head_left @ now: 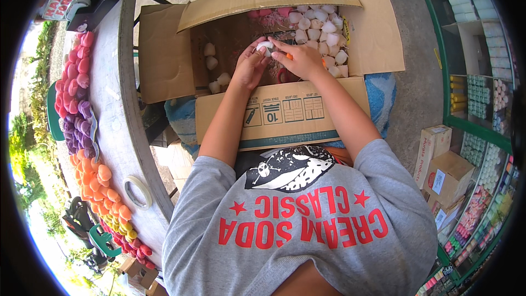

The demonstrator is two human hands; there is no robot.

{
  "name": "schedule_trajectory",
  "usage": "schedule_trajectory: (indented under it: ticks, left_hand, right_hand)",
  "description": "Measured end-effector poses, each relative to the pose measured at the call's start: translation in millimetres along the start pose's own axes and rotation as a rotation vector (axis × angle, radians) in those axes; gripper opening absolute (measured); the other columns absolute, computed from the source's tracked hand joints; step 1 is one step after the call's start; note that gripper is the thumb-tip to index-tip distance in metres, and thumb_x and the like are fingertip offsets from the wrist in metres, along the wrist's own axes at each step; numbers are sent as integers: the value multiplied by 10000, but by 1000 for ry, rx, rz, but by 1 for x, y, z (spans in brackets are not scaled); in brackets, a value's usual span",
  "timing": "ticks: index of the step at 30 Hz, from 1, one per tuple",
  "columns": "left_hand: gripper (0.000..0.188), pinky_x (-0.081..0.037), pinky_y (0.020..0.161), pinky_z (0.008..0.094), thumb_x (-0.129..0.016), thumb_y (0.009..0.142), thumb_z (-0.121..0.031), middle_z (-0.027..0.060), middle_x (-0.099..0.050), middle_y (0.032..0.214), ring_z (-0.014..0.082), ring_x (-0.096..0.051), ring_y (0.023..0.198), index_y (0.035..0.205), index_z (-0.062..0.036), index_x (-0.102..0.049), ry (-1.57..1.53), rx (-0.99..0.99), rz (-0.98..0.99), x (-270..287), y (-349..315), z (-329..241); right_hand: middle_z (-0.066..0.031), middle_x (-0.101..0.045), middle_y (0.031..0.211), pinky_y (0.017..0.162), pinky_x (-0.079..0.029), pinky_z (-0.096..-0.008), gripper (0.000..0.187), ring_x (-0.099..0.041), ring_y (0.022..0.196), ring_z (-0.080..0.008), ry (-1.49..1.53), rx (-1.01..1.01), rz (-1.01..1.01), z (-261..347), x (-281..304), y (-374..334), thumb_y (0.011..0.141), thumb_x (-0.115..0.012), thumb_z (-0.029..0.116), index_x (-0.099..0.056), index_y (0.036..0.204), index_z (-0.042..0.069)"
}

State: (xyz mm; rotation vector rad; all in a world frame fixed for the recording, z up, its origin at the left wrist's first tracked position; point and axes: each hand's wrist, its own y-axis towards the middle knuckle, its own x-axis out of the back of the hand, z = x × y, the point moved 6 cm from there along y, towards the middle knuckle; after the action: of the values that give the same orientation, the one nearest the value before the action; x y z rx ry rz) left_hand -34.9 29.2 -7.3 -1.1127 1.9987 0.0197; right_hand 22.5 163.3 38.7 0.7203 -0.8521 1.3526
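Flaps of the cardboard box (164, 60) stand open on all sides, so we have free room above it; its near wall sits just ahead of our chest. Inside, the box's right part is packed with white shell-shaped pieces (320, 30), the left part mostly bare with a few loose ones. Both forearms reach over the near wall. Left hand (249, 68) and right hand (298, 57) meet mid-box, fingers pinching one small white piece (264, 47) between them. Left of the box, a grey table edge (129, 126) curves past, bearing a tape roll (137, 192)
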Motion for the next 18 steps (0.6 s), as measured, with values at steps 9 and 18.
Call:
schedule_trajectory:
  ticks: [9, 18]
  left_hand:
    - [436, -442, 949, 306, -571, 889, -80, 80, -544, 1214, 166, -539, 1097, 1298, -32, -426, -36, -2, 26, 1, 2, -1]
    - [448, -443, 957, 311, -572, 886, -74, 95, -534, 1227, 181, -546, 1093, 1301, -23, -412, -53, -28, 46, -1, 2, -3]
  right_hand:
    - [-39, -618, 645, 497, -479, -378, 379, -620, 577, -271, 15, 97, -198, 5, 1, 0, 894, -454, 520, -526, 1249, 412]
    - [-27, -629, 653, 489, -476, -375, 347, -620, 569, -260, 35, 95, -258, 7, 5, 0, 893, -475, 496, -559, 1217, 405]
